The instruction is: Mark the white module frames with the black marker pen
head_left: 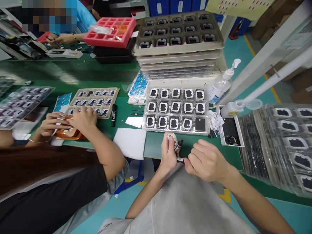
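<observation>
Just in front of the near tray edge, my left hand point(169, 154) is closed round a small white-framed part point(172, 136). A dark, pointed piece point(179, 144) sticks out beside its thumb; what it belongs to is partly hidden. My right hand point(206, 160) is closed on a black marker point(180, 160), whose labelled end shows between both hands and touches the left one. Beyond them lies a clear plastic tray point(177, 130) with rows of white-framed parts with dark centres. Its near right pocket shows a dark piece point(200, 124) without a white frame.
Left, a co-worker's hands point(84, 120) work over an orange item beside a beige tray point(112, 97) and a marker point(113, 115). Stacked trays point(179, 48) stand behind, more trays point(258, 146) at right. A pump bottle point(220, 84) and crumpled paper point(215, 122) flank my tray.
</observation>
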A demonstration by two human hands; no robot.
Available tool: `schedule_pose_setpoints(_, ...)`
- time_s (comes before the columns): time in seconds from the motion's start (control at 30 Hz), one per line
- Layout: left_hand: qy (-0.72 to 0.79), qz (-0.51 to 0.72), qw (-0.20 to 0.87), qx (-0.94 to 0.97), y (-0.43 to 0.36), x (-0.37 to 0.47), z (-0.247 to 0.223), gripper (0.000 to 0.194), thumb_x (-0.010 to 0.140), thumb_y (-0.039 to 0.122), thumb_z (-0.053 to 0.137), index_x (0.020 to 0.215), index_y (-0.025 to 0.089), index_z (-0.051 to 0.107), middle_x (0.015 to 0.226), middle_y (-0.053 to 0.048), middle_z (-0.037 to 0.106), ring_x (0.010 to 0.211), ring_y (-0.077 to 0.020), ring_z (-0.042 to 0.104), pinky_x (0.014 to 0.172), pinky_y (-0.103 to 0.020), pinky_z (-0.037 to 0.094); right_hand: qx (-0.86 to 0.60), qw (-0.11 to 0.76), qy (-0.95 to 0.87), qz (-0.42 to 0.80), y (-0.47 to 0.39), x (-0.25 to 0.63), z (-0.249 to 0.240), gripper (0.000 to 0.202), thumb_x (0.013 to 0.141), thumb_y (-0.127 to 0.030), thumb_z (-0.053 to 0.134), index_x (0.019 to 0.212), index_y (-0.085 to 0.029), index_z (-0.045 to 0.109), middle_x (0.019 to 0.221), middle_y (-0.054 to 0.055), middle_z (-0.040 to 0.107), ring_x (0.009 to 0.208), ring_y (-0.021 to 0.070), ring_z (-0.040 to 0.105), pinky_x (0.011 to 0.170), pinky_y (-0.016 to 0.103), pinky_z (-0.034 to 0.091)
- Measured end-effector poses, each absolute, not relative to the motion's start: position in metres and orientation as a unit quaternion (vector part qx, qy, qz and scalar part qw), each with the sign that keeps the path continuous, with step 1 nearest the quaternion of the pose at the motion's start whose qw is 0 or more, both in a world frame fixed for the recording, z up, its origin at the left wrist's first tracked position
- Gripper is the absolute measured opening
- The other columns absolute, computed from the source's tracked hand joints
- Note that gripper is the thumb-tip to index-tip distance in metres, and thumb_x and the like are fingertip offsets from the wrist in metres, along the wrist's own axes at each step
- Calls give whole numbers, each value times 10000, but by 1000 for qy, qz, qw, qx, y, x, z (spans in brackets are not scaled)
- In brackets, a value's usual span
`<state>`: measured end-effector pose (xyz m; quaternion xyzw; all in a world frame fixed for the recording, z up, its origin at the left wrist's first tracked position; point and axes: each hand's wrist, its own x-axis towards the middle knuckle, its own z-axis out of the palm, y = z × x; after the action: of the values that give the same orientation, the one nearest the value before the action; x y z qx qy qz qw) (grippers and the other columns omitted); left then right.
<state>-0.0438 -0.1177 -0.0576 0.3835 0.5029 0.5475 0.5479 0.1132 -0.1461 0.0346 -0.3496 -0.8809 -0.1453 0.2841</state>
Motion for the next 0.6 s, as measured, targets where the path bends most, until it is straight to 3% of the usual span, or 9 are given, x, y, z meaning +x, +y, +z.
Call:
schedule_pose_setpoints(0.1, 525, 562, 490, 410, -113, -53, -54, 395, 1021, 593, 704, 898, 233, 598, 754, 2, 539, 682, -162, 453, 630, -250, 403, -515, 257, -812, -96, -153, 102, 28, 483, 1122, -347, 605, 661, -226, 523, 581, -19, 483, 589, 166, 440, 643, 367, 316)
schedule_pose_setpoints(0.17, 534, 569, 458, 426, -110, -60, -52, 361, 1034, 567, 697, 933, 231, 613, 775, -3, 545, 698, -170, 449, 656, -268, 390, -607, 288, -738, -62, -159, 90, 18, 565, 1124, -490, 609, 636, -228, 494, 554, -17, 484, 558, 162, 455, 645, 364, 316)
schedule_pose_setpoints(0.23, 539, 568, 441, 439, -107, -65, -52, 350, 1045, 561, 679, 949, 231, 618, 771, -1, 544, 688, -176, 446, 661, -285, 386, -612, 333, -716, -50, -160, 80, 7, 580, 1137, -387, 611, 604, -223, 454, 528, -30, 460, 516, 136, 428, 620, 351, 297)
schedule_pose_setpoints(0.37, 541, 552, 448, 450, -111, -67, -59, 404, 1044, 630, 635, 962, 235, 623, 751, 0, 543, 670, -187, 475, 646, -307, 424, -522, 385, -758, -69, -152, 76, -6, 521, 1101, -71, 513, 602, -210, 452, 537, -42, 434, 519, 119, 374, 610, 338, 300)
schedule_pose_setpoints(0.6, 529, 534, 492, 440, -122, -60, -69, 489, 1037, 722, 573, 917, 248, 550, 692, 33, 508, 587, -144, 470, 540, -248, 437, -286, 360, -879, -123, -138, 99, 30, 480, 1064, -152, 493, 592, -224, 457, 581, -6, 399, 600, 176, 304, 607, 379, 226)
